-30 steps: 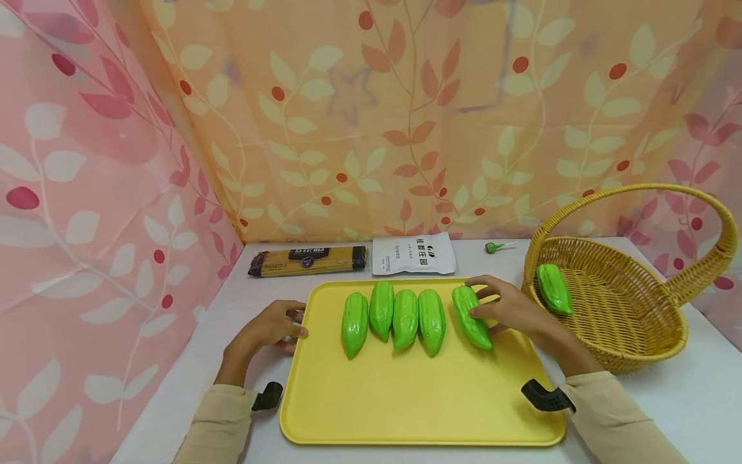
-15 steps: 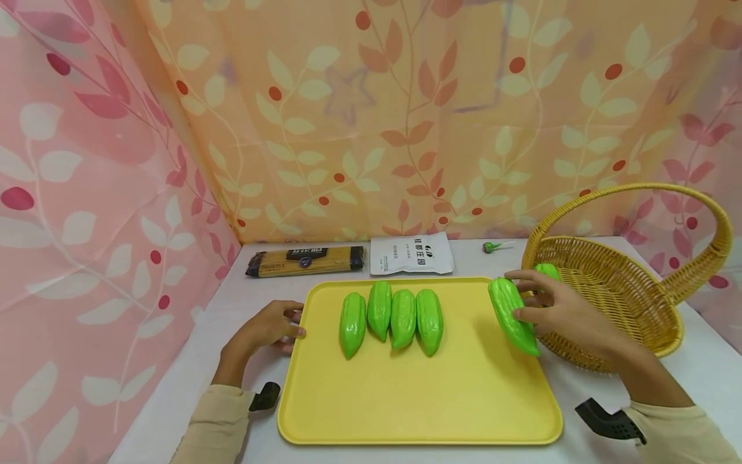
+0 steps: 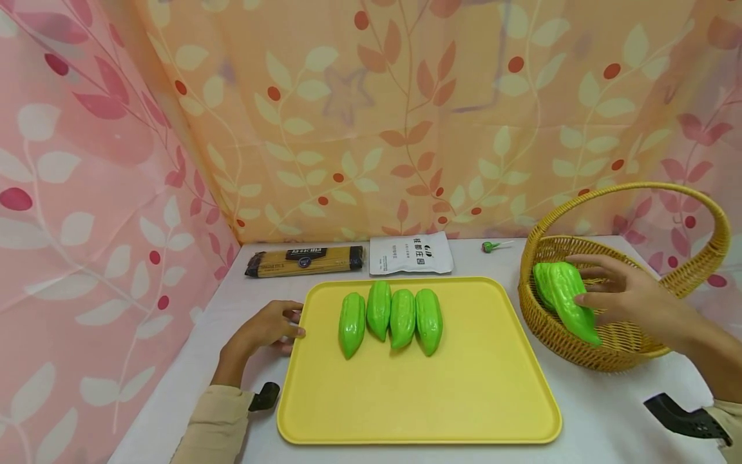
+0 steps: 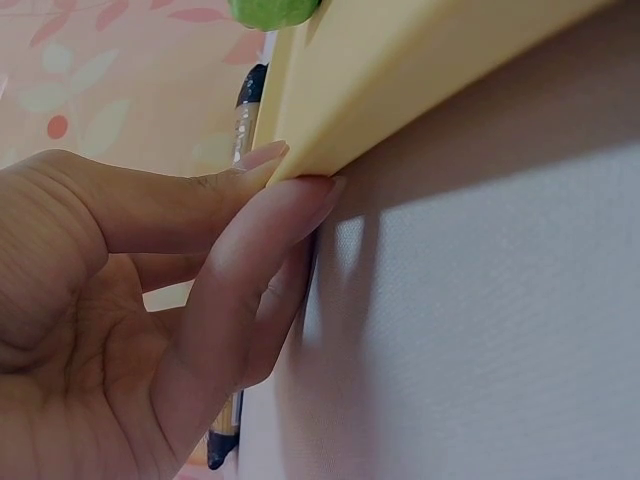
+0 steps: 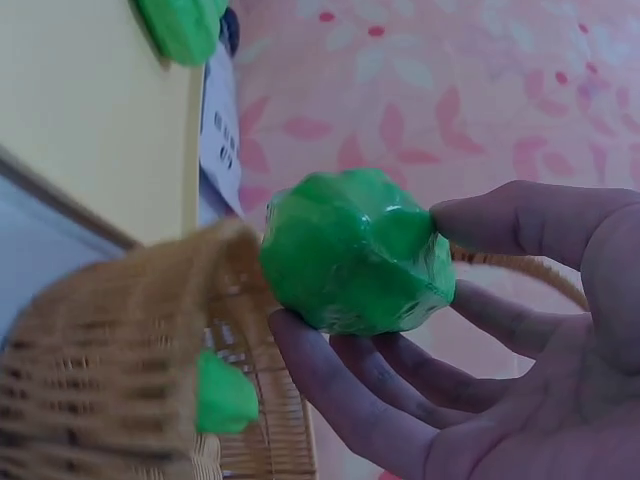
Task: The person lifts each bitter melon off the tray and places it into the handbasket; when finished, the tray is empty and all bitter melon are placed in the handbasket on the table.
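Observation:
My right hand (image 3: 637, 299) grips a glossy green bitter melon (image 3: 570, 306) between thumb and fingers, over the left part of the wicker basket (image 3: 570, 348). In the right wrist view the held melon (image 5: 355, 255) appears end-on above the basket rim; another melon (image 5: 225, 395) lies inside, mostly hidden in the head view. My left hand (image 3: 269, 327) pinches the left rim of the yellow tray (image 3: 464, 399), its thumb and fingers on the edge in the left wrist view. On the tray several more bitter melons (image 3: 402, 319) lie in a row.
Behind the tray lie a pack of spaghetti (image 3: 304, 261), a white printed pouch (image 3: 411, 254) and a green lollipop (image 3: 489, 246). The basket's tall handle (image 3: 637, 187) arches above it. Patterned curtains (image 3: 371, 129) enclose the table at the back and sides.
My right hand has lifted a bitter melon off the tray's right side and carried it rightward over the basket. The left hand has stayed at the tray's rim.

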Demonstrator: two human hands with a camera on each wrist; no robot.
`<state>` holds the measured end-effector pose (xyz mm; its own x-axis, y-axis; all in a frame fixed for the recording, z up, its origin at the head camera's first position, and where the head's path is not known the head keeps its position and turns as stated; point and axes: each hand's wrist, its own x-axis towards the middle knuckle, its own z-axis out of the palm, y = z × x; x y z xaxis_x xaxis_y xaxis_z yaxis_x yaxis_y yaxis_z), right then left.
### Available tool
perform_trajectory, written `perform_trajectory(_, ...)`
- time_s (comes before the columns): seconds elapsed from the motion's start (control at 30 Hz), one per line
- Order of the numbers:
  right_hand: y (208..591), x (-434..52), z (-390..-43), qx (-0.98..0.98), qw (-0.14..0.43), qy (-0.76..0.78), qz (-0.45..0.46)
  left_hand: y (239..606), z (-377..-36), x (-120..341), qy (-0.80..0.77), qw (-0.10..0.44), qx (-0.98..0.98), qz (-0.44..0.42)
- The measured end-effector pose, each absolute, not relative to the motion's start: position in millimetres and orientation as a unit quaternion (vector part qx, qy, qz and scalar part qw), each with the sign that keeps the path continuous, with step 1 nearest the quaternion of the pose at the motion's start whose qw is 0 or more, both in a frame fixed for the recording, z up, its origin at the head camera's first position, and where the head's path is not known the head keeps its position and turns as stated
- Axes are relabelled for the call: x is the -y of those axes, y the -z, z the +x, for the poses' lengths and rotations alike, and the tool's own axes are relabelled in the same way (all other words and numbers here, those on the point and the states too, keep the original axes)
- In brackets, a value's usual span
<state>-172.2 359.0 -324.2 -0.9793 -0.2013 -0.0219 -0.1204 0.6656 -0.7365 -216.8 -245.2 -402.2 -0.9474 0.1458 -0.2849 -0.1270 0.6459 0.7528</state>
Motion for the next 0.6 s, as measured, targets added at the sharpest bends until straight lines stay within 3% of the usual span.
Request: perform_trajectory(0.6,320,-414,-225,-0.9,0.1,0.421,-0.046,407,-220,246,-0.427,0.165,-0.889,-0.015)
